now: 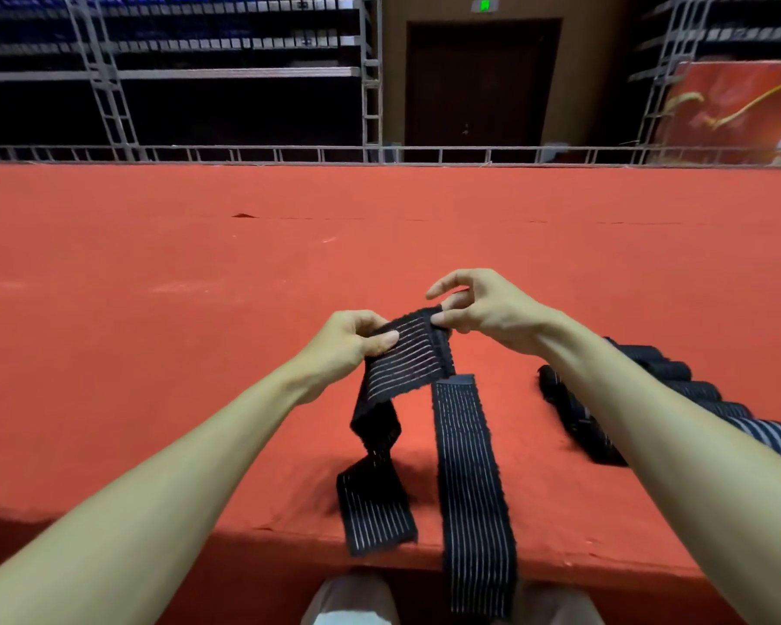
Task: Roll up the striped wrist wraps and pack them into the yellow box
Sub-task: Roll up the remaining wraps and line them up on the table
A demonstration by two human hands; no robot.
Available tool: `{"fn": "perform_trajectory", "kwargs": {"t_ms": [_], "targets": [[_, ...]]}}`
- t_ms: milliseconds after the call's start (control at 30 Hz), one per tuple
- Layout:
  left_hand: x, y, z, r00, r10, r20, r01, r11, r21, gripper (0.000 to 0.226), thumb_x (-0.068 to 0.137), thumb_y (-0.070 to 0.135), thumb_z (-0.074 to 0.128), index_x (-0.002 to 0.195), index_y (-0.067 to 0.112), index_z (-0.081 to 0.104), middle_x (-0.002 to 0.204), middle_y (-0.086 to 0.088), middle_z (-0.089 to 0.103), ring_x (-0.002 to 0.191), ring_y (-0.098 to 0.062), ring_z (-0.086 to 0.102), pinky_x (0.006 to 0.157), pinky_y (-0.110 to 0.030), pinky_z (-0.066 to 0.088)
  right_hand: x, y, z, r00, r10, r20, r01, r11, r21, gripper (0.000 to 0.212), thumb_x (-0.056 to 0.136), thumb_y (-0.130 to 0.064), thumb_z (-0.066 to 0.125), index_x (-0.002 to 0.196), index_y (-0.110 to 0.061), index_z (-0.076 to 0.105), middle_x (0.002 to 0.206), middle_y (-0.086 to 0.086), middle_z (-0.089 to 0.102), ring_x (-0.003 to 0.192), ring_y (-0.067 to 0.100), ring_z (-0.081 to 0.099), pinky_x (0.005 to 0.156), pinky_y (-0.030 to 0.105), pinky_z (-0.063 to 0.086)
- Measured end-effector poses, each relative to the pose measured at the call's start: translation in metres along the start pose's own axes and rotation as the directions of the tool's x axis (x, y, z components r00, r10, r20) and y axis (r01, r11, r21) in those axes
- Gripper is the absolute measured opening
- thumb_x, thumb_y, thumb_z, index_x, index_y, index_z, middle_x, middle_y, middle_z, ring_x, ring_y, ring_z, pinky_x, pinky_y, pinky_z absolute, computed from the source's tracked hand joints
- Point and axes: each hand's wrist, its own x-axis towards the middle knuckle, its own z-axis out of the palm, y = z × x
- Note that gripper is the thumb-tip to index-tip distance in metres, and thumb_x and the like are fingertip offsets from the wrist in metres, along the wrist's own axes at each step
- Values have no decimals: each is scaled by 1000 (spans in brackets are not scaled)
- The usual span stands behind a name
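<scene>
A long black wrist wrap with thin white stripes [404, 354] is held up above the red carpeted platform [199, 272]. My left hand [357, 338] pinches its left side with the thumb on top. My right hand [483, 309] pinches its right top corner. One tail of the wrap drops in folds onto the platform [377, 502]. A second striped length [470, 489] hangs over the platform's near edge. Several rolled striped wraps [677, 390] lie in a row on the right, partly hidden by my right forearm. No yellow box is in view.
The platform's near edge [289, 552] runs just in front of my knees. A metal rail [379, 153] borders its far side, with scaffolding, dark seating and a brown door behind. A red banner [740, 110] stands at the far right.
</scene>
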Motion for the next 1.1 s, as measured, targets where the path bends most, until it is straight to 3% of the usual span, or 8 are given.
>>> {"fn": "perform_trajectory", "kwargs": {"t_ms": [133, 233, 333, 467, 633, 800, 967, 1100], "targets": [[2, 2, -1, 999, 11, -30, -9, 997, 74, 10, 93, 14, 63, 82, 14, 63, 77, 4, 64, 70, -7, 57, 69, -24, 44, 6, 6, 5, 1000, 17, -9, -16, 1000, 22, 20, 93, 7, 54, 99, -11, 56, 71, 2, 54, 59, 7, 48, 55, 21, 36], [4, 4, 1, 991, 50, -122, -39, 995, 93, 12, 93, 16, 63, 81, 17, 63, 77, 4, 63, 69, -8, 56, 68, -26, 45, 11, 8, 14, 998, 57, -37, -48, 977, 209, 15, 95, 2, 52, 100, -11, 57, 81, 4, 59, 71, 13, 52, 60, 25, 39], [6, 6, 0, 984, 55, -169, -45, 997, 64, 15, 95, 18, 60, 80, 19, 62, 79, 3, 64, 71, -11, 58, 69, -30, 47, 12, 15, 24, 995, 89, 39, -97, 919, 381, 19, 94, -11, 61, 112, -5, 61, 93, 7, 66, 83, 17, 61, 72, 29, 48], [6, 6, -3, 984, 48, -171, -36, 997, 73, 13, 96, 20, 59, 84, 17, 63, 82, 2, 68, 72, -13, 62, 72, -35, 52, 12, 25, 26, 994, 70, 89, -99, 922, 374, 24, 85, -9, 71, 106, 1, 66, 96, 12, 70, 88, 22, 67, 80, 36, 53], [8, -2, -7, 976, 72, -203, -36, 984, 175, 10, 94, 18, 62, 83, 17, 65, 86, -1, 71, 75, -13, 65, 71, -31, 53, 14, 29, 16, 992, 114, 49, -123, 944, 307, 18, 80, -8, 74, 91, 4, 68, 83, 10, 69, 79, 19, 68, 72, 31, 57], [8, -12, -2, 973, 82, -215, -43, 983, 181, 7, 92, 22, 65, 88, 17, 66, 86, 0, 72, 76, -11, 66, 67, -24, 52, 11, 26, 19, 995, 86, -57, -76, 984, 163, 14, 85, -16, 73, 83, -2, 71, 72, 7, 67, 62, 12, 62, 51, 24, 51], [-7, -20, -10, 996, -67, 60, 67, 998, -8, 19, 90, 27, 66, 101, 12, 66, 89, 1, 72, 80, -8, 67, 66, -18, 50, 7, 13, 17, 984, -20, -174, 48, 986, 157, 21, 87, -28, 71, 86, -7, 69, 64, 3, 54, 43, 12, 35, 39, 22, 22], [-25, -14, -12, 976, -56, 209, 36, 994, 98, 21, 92, 17, 64, 110, 7, 66, 101, -6, 70, 82, -9, 61, 64, -18, 45, 2, -5, 19, 981, -67, -181, 102, 976, 193, 17, 82, -22, 74, 83, -6, 70, 67, 5, 55, 51, 14, 36, 40, 22, 25]]}}
